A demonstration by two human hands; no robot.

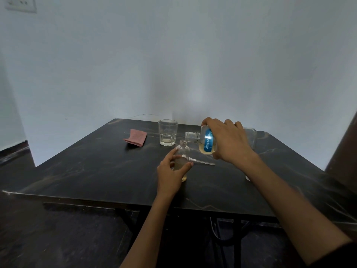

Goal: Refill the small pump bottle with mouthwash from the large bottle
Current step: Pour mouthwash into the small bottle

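Note:
A small clear bottle (182, 151) stands upright on the dark table (96, 171), its neck open and pale yellow liquid in its lower part. My left hand (171, 174) grips its body. My right hand (229, 141) holds the large mouthwash bottle (206, 142) with a blue label, tipped on its side. Its open mouth (190, 136) points left, just above and behind the small bottle's neck. Yellowish liquid pools in the large bottle's lower side. The white pump head with its thin tube (201, 161) lies on the table right of the small bottle.
A clear drinking glass (167, 134) stands behind the small bottle with a little liquid at its bottom. A folded pink cloth (135, 140) lies to the left of the glass. The wall corner rises right behind the table. A brown upright edge (343, 147) shows at far right.

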